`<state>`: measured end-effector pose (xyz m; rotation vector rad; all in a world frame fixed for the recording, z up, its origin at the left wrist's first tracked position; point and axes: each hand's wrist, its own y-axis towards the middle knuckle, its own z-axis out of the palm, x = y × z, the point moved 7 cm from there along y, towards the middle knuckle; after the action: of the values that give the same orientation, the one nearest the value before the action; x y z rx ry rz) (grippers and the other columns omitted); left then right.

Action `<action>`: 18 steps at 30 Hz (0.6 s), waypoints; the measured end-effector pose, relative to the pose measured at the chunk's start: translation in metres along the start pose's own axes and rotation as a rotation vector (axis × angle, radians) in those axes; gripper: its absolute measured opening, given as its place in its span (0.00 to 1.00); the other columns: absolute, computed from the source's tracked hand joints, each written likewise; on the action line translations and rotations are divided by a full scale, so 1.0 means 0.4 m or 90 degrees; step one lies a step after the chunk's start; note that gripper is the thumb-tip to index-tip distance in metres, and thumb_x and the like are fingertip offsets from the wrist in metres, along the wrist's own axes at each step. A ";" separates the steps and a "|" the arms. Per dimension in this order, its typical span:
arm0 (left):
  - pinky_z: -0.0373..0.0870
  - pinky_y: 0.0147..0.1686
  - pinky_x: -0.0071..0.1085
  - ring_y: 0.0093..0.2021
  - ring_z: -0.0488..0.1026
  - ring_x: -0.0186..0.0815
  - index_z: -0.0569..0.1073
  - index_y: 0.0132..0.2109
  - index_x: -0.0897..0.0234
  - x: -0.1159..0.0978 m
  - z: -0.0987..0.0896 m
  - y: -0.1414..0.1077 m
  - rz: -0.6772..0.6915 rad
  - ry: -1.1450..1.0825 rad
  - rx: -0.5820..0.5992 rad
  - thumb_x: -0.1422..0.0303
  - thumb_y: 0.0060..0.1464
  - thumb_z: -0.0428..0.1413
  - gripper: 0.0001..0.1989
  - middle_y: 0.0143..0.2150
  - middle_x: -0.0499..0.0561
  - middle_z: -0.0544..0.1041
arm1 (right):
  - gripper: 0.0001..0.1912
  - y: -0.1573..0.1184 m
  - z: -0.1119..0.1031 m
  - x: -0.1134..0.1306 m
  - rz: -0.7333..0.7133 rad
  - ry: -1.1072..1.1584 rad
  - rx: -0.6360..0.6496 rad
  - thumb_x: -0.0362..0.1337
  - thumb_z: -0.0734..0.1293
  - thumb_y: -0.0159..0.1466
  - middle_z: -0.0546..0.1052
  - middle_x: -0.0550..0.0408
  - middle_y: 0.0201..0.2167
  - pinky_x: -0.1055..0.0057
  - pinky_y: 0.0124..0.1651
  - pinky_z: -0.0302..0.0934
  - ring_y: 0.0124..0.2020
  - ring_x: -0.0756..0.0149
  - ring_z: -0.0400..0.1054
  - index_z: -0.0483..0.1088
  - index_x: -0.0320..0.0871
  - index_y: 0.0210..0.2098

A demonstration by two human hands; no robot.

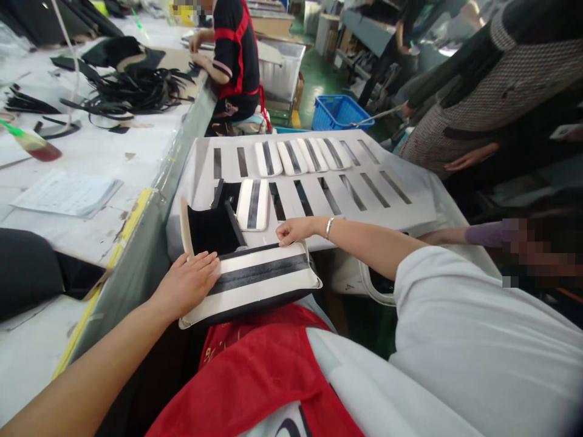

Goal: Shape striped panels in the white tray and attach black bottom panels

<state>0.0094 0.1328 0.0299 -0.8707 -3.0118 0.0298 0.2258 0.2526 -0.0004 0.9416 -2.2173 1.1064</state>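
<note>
Lying flat, fingers nearly together, the left hand (189,285) touches the striped panel (262,273); the right hand (294,230) curls its fingers at the far edge, pinch unclear.

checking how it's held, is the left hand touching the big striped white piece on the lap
Touching. The head view shows the left hand laid over the left end of the striped white piece, fingers covering part of it.

Bright light, glare on green floor (317,77) — stretched edges, soft background
</note>
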 end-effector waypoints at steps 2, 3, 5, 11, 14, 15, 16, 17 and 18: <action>0.54 0.58 0.52 0.59 0.65 0.49 0.72 0.53 0.67 -0.007 -0.004 0.001 -0.001 0.026 0.007 0.62 0.62 0.40 0.23 0.57 0.60 0.70 | 0.11 -0.018 -0.011 0.016 0.021 -0.032 -0.025 0.33 0.68 0.54 0.61 0.63 0.18 0.75 0.28 0.47 0.23 0.74 0.54 0.61 0.39 0.21; 0.54 0.58 0.53 0.59 0.65 0.50 0.73 0.52 0.68 -0.012 -0.007 0.002 0.002 0.043 0.013 0.63 0.62 0.40 0.22 0.57 0.61 0.71 | 0.10 -0.035 -0.020 0.023 0.024 -0.036 -0.058 0.33 0.68 0.53 0.62 0.63 0.18 0.75 0.27 0.47 0.23 0.74 0.54 0.62 0.39 0.21; 0.53 0.57 0.55 0.59 0.64 0.53 0.74 0.49 0.70 -0.029 -0.018 0.009 0.002 0.075 0.014 0.63 0.61 0.41 0.22 0.55 0.64 0.71 | 0.09 -0.093 -0.044 0.023 0.025 -0.009 -0.196 0.34 0.68 0.55 0.64 0.62 0.19 0.75 0.28 0.47 0.24 0.74 0.55 0.63 0.39 0.22; 0.60 0.57 0.47 0.56 0.67 0.48 0.73 0.50 0.69 -0.182 -0.057 0.147 0.068 -0.021 -0.061 0.66 0.59 0.48 0.17 0.56 0.61 0.70 | 0.14 -0.289 0.093 -0.127 0.131 0.363 -0.445 0.44 0.63 0.60 0.63 0.61 0.19 0.75 0.24 0.48 0.20 0.75 0.56 0.61 0.41 0.25; 0.63 0.57 0.39 0.55 0.67 0.43 0.70 0.55 0.70 -0.294 -0.061 0.278 0.184 -0.148 -0.052 0.69 0.56 0.51 0.20 0.56 0.60 0.70 | 0.18 -0.287 0.211 -0.164 0.106 0.596 -0.411 0.49 0.66 0.57 0.61 0.63 0.18 0.75 0.21 0.47 0.17 0.76 0.53 0.59 0.42 0.25; 0.61 0.58 0.39 0.57 0.66 0.43 0.69 0.56 0.69 -0.323 -0.061 0.321 0.220 -0.173 -0.042 0.71 0.55 0.52 0.21 0.57 0.60 0.69 | 0.20 -0.280 0.231 -0.164 0.085 0.634 -0.409 0.51 0.67 0.55 0.61 0.64 0.17 0.76 0.20 0.46 0.17 0.77 0.52 0.58 0.42 0.25; 0.60 0.59 0.40 0.58 0.64 0.43 0.69 0.56 0.67 -0.347 -0.057 0.361 0.253 -0.185 -0.022 0.73 0.53 0.53 0.22 0.59 0.59 0.68 | 0.21 -0.274 0.242 -0.163 0.065 0.657 -0.408 0.51 0.68 0.54 0.60 0.65 0.16 0.76 0.20 0.46 0.16 0.77 0.52 0.58 0.43 0.25; 0.58 0.60 0.40 0.59 0.63 0.43 0.70 0.56 0.65 -0.365 -0.051 0.395 0.281 -0.188 0.004 0.75 0.52 0.53 0.23 0.60 0.58 0.67 | 0.21 -0.269 0.247 -0.161 0.051 0.668 -0.404 0.51 0.69 0.53 0.60 0.65 0.15 0.76 0.20 0.45 0.16 0.77 0.52 0.58 0.43 0.25; 0.57 0.60 0.41 0.61 0.61 0.43 0.71 0.55 0.63 -0.378 -0.042 0.424 0.306 -0.183 0.038 0.75 0.51 0.54 0.22 0.61 0.57 0.66 | 0.21 -0.265 0.248 -0.159 0.044 0.672 -0.396 0.51 0.70 0.52 0.60 0.66 0.15 0.76 0.20 0.45 0.16 0.77 0.52 0.58 0.43 0.25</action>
<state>0.2280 0.1955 0.0431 -1.6898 -2.9343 0.2649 0.3357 0.1478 -0.0460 -0.0360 -1.5044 0.6110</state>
